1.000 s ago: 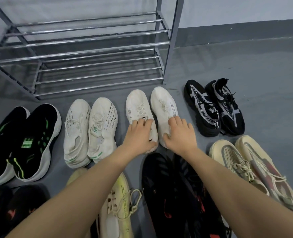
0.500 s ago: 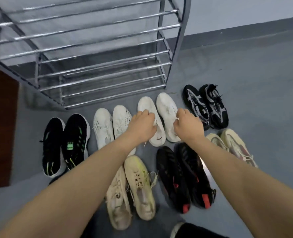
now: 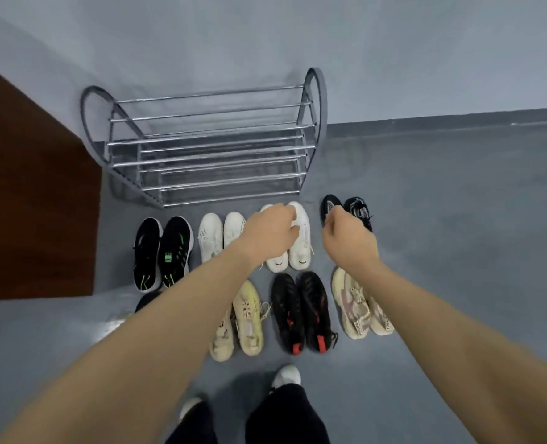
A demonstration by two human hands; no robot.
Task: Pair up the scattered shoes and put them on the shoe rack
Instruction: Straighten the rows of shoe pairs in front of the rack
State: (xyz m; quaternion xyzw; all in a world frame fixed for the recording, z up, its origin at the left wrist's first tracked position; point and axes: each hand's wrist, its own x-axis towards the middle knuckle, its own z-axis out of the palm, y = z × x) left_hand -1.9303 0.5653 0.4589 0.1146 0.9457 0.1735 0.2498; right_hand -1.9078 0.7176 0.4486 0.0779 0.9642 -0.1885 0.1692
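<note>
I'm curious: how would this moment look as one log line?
left hand: on white pair | right hand: shut, empty | shoe rack: bare

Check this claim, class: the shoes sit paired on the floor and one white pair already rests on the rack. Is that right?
Not quite. The head view shows the rack holding no shoes at all; the white pair under the left hand is on or just above the floor, like every other pair. The rest stands.

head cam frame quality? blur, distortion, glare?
Head view: wide-angle bend bows the shoe rack ends and tilts the wall line; forearms and both hands look soft with motion blur, left hand, right hand; light is flat and even, shadows faint; a dull sheen shows on the floor at lower left.
</note>
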